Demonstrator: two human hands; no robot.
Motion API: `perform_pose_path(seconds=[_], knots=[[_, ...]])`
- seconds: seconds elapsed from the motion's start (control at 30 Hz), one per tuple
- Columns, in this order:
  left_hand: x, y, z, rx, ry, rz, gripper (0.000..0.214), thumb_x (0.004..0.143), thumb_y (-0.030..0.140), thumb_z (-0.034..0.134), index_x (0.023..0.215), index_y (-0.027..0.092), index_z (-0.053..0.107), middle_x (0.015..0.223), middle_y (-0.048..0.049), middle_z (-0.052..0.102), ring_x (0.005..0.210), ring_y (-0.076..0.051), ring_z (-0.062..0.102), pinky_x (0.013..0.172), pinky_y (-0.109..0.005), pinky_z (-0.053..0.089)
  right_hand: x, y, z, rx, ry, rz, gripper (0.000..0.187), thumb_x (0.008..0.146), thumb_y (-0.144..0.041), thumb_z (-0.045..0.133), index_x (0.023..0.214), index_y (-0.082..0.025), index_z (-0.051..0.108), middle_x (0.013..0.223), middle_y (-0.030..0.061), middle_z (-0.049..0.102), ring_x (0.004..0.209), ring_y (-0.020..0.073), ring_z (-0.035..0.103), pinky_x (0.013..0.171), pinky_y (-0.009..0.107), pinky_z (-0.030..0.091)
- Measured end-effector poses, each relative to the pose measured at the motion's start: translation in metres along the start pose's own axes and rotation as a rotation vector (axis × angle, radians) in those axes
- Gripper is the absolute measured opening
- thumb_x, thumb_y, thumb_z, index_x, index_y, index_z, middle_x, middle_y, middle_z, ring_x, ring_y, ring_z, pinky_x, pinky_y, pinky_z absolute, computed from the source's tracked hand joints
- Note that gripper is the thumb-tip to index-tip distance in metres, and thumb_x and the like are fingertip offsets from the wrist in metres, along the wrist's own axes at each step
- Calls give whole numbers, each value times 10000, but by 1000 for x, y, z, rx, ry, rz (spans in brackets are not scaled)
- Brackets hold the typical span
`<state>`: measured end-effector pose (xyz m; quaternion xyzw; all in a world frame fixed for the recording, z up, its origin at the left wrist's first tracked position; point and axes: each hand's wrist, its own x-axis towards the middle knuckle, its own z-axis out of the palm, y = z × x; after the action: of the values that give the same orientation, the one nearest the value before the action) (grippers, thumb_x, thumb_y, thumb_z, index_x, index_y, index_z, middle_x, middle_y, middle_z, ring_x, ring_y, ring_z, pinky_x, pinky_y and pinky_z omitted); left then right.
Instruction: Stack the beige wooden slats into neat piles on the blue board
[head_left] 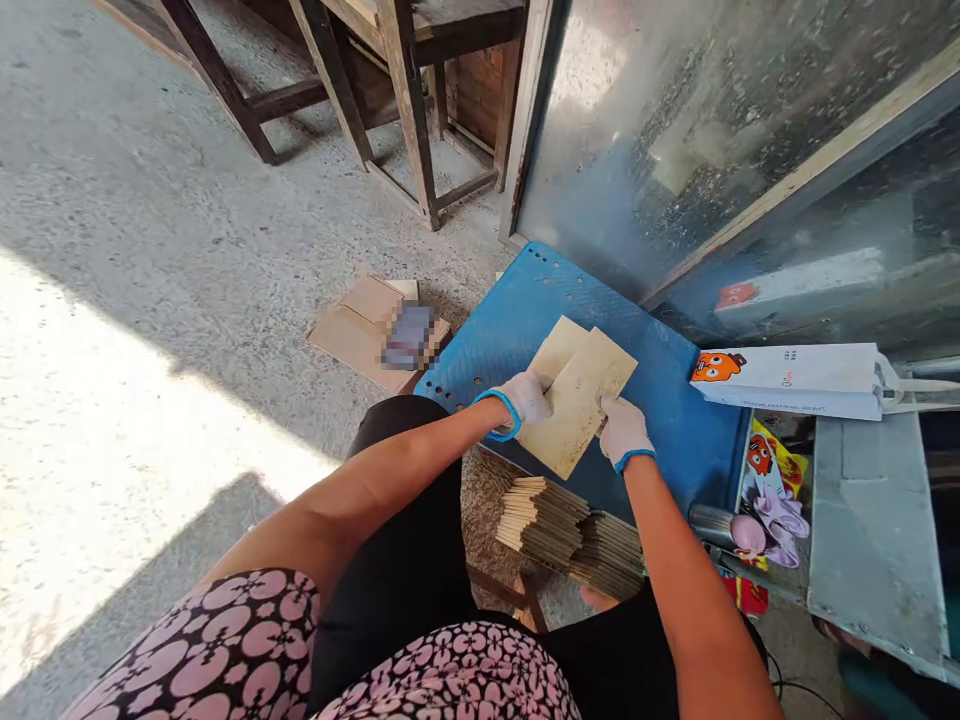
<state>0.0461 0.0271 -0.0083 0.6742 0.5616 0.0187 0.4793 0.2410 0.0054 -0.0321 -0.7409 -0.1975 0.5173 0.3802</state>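
Observation:
Both of my hands wear white knit gloves with blue cuffs, above a blue plastic tabletop (pixel 667 440). My right hand (pixel 625 430) grips the right edge of a thin, pale yellowish board (pixel 577 410), its thumb lying on top. Part of a second similar board (pixel 556 348) shows behind the first, overlapped by it. My left hand (pixel 525 398) is closed at the left side where the two boards overlap; its fingertips are partly hidden. Below the near table edge stands a stack of thin boards (pixel 544 520), edges facing up.
Flattened cardboard (pixel 349 335) with a blurred-out phone-like object (pixel 409 335) lies left of the table. A white paper bag (pixel 795 380) rests at the right, near a metal cup (pixel 712 522) and a grey metal surface (pixel 874 530). Wooden stools (pixel 412 110) and a glass-paned door (pixel 675 130) stand behind.

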Motion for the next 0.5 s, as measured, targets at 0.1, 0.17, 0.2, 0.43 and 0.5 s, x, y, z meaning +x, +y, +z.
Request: perform_pose_path(seconds=[0.1,0.17,0.2,0.43,0.5], knots=[[11,2,-5,68,6,-30,402,766,132,616,1150,170,729,987,-63,757,952,-232,706,707,-225,528,10,-11,11,-30,51,58,94,810,-234,700,884,-177,689,842,44,717,649,143,641,602,273,548],[18,5,-6,115,4,-50,412,783,115,601,1173,166,725,1042,-82,756,1010,-243,702,782,-234,538,17,-15,16,-40,64,44,88,819,-213,687,896,-170,688,867,45,724,672,136,651,618,264,562],[22,7,-6,125,-1,-57,415,788,106,597,1180,156,723,1073,-96,752,1033,-251,699,816,-241,539,21,-16,17,-47,70,37,88,817,-206,686,895,-165,686,859,43,723,673,133,652,619,261,567],[41,10,-2,131,-33,-122,376,833,129,601,1188,66,708,1159,-197,723,1124,-306,679,946,-302,532,51,-12,24,-157,49,-26,224,702,-238,780,889,-145,699,755,29,727,659,146,655,583,245,573],[44,7,-2,128,-30,-143,389,827,124,602,1199,61,698,1164,-206,720,1131,-311,677,943,-315,540,60,-9,26,-200,44,-59,238,691,-272,782,878,-146,706,730,24,722,643,147,646,564,242,561]])
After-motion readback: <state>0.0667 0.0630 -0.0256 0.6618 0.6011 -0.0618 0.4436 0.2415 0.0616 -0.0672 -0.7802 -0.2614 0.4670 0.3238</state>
